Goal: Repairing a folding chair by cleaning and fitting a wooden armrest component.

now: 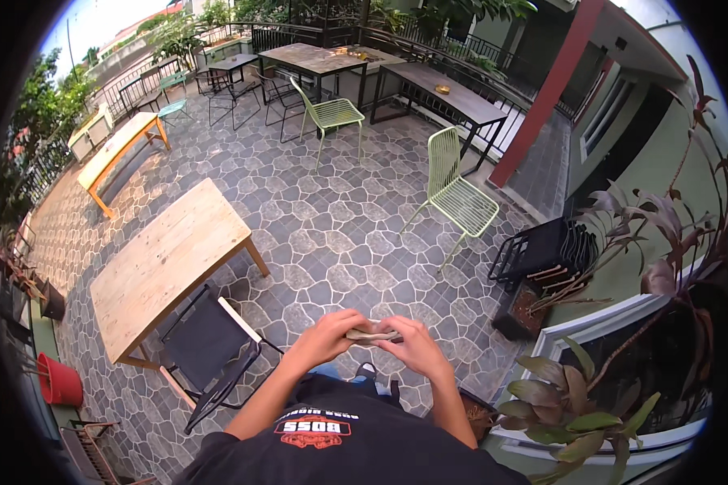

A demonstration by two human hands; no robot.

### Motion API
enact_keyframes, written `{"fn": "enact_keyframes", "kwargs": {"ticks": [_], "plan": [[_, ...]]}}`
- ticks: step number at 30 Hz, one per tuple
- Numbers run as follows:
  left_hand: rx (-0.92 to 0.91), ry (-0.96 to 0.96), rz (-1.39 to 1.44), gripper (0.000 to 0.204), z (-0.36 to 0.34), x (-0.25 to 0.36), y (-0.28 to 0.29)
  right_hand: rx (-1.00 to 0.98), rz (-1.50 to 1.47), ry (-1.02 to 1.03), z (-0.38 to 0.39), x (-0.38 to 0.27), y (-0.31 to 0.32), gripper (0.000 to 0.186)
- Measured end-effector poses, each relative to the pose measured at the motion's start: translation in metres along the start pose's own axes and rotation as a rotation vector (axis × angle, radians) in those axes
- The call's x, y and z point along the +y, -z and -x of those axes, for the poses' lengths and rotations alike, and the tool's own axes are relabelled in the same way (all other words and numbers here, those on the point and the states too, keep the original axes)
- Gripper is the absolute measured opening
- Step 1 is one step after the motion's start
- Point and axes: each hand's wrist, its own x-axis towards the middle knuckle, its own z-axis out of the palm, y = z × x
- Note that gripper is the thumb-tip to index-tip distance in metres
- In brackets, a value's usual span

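In front of my body, both hands hold a small, light beige thing that looks like a folded cloth (370, 334). My left hand (332, 333) has its fingers closed over the left end. On the other end, my right hand (412, 343) grips with fingers on top and thumb beneath. Much of the cloth is covered by my fingers, so its full shape does not show. Nothing else touches either hand.
A wooden table (174, 263) with a black folding chair (210, 343) stands to my left. Green metal chairs (461, 206) and dark tables (445, 97) are further off. Stacked black chairs (542, 250), a potted plant (574, 388) and a white-framed window (623, 331) line the right.
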Motion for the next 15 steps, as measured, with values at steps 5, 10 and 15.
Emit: {"fn": "enact_keyframes", "kwargs": {"ticks": [5,10,15], "plan": [[0.223,0.200,-0.019,0.021,-0.006,0.008,0.009,-0.176,-0.069,0.113,-0.064,0.018,0.022,0.023],[0.414,0.495,0.015,0.024,0.000,-0.004,0.037,-0.252,-0.092,0.284,-0.136,0.018,0.017,0.025],[0.775,0.396,0.203,0.026,0.017,-0.057,0.053,-0.357,-0.112,0.359,-0.203,-0.009,-0.012,0.026]]}}
